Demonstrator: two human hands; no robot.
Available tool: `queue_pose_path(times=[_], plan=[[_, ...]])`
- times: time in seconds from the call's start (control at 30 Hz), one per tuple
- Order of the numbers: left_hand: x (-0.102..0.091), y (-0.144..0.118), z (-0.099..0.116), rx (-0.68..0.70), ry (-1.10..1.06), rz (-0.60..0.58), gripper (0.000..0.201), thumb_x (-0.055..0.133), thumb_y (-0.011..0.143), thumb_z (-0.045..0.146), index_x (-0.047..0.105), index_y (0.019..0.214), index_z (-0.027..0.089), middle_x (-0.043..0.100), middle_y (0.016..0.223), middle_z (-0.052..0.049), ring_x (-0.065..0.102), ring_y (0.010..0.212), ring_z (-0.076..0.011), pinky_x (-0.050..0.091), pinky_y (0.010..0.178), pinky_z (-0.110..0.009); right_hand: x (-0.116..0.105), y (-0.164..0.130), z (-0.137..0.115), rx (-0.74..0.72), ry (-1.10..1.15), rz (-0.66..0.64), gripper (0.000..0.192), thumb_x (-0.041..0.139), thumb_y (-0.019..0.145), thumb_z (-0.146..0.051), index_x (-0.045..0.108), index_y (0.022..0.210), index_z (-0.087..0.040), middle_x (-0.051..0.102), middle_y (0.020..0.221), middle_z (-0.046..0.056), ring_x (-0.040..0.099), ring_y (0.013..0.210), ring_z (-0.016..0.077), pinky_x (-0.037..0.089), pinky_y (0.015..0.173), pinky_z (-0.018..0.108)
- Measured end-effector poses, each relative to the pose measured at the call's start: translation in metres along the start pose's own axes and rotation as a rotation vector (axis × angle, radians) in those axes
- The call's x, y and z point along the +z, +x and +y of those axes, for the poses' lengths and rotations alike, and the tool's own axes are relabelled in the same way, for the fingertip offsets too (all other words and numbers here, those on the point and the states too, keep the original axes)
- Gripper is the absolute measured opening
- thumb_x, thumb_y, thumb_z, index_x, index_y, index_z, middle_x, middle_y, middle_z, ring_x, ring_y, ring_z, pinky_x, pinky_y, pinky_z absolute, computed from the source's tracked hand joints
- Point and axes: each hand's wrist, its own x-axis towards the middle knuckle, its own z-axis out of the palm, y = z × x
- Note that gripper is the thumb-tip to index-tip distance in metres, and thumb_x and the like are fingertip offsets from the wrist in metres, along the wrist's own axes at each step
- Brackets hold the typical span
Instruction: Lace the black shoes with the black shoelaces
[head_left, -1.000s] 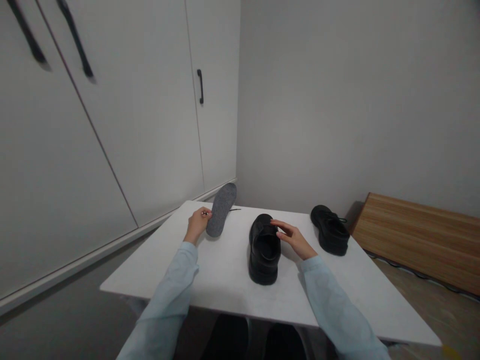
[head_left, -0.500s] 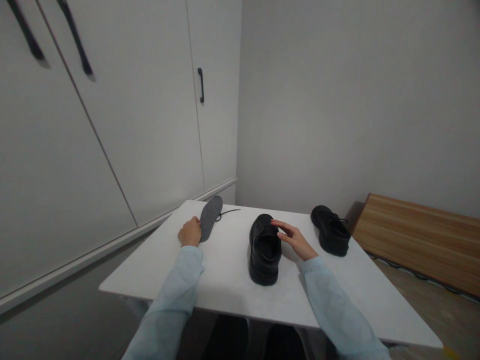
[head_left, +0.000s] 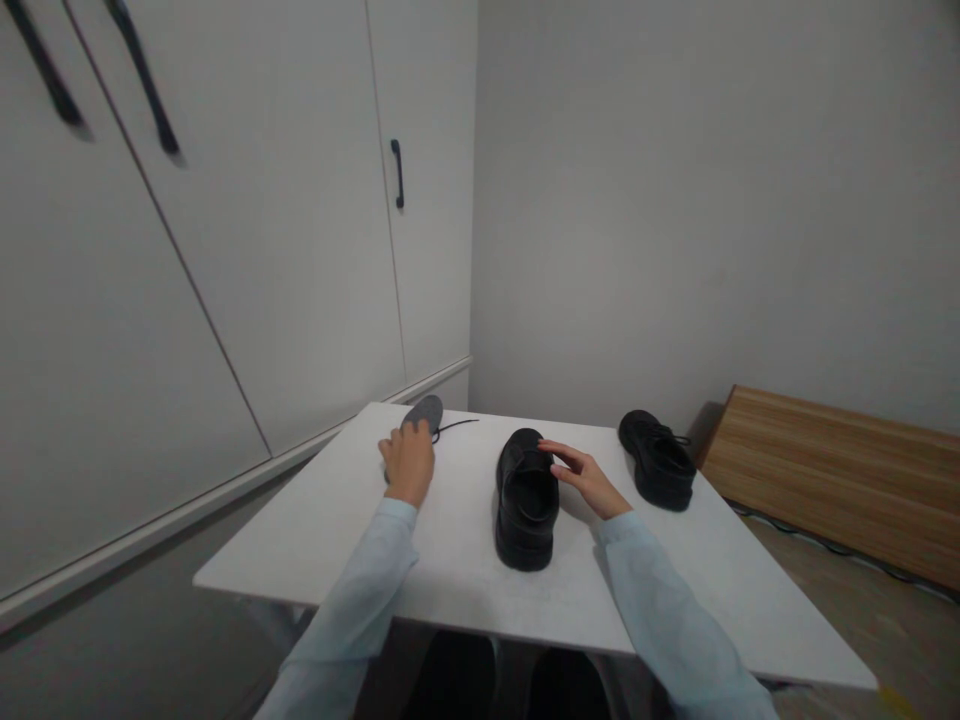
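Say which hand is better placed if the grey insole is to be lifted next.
Probably the left. The left hand lies over the grey insole, partly covering it, while the right hand is farther off, its fingers at the middle black shoe.

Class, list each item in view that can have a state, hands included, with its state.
Grey insole, on the table, partly covered.
Left hand, over the insole; gripping or resting unclear.
Near shoe, upright, mouth open.
Right hand, open, touching the near shoe.
Far shoe, upright, laced; tied or not unclear.
Black lace, off both shoes, on the table.
Cabinet doors, shut.
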Motion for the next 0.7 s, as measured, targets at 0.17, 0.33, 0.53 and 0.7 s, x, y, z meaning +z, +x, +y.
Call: queue_pose_path(times=[0.17, 0.33, 0.53, 0.7], plan=[[-0.035, -0.037, 0.040, 0.255, -0.192, -0.022, 0.028, 0.035, 0.094, 0.029, 0.053, 0.112, 0.020, 0.060, 0.105, -0.010, 0.054, 0.099, -0.0238, 0.039, 0.081, -0.037, 0.001, 0.000, -0.002, 0.001, 0.005, 0.002, 0.042, 0.071, 0.072, -0.044, 0.066, 0.110, -0.024, 0.057, 0.129, 0.010, 0.042, 0.128, 0.0270, 0.033, 0.106, 0.045], [-0.066, -0.083, 0.070, 0.512, -0.415, -0.080, 0.031, 0.045, 0.090, 0.039, 0.050, 0.117, 0.023, 0.060, 0.112, -0.005, 0.054, 0.104, -0.0200, 0.041, 0.087, -0.035, 0.001, -0.001, -0.001, -0.002, 0.001, -0.002, 0.043, 0.070, 0.072, -0.044, 0.066, 0.110, -0.024, 0.057, 0.130, 0.010, 0.042, 0.129, 0.0268, 0.032, 0.106, 0.045], [-0.055, -0.116, 0.089, 0.602, -0.275, -0.166, 0.058, 0.073, 0.069, 0.037, 0.051, 0.120, 0.020, 0.058, 0.119, -0.011, 0.048, 0.118, -0.0301, 0.034, 0.100, -0.052, 0.000, -0.001, 0.000, -0.001, -0.020, 0.005, 0.044, 0.069, 0.072, -0.046, 0.066, 0.110, -0.024, 0.056, 0.130, 0.010, 0.042, 0.128, 0.0266, 0.032, 0.107, 0.045], [-0.040, -0.123, 0.097, 0.542, -0.241, -0.195, 0.053, 0.076, 0.067, 0.029, 0.054, 0.114, 0.020, 0.059, 0.115, -0.012, 0.048, 0.117, -0.0311, 0.038, 0.096, -0.052, 0.001, -0.001, -0.003, 0.002, -0.029, 0.004, 0.045, 0.069, 0.072, -0.047, 0.066, 0.110, -0.024, 0.056, 0.130, 0.010, 0.042, 0.129, 0.0265, 0.033, 0.106, 0.045]])
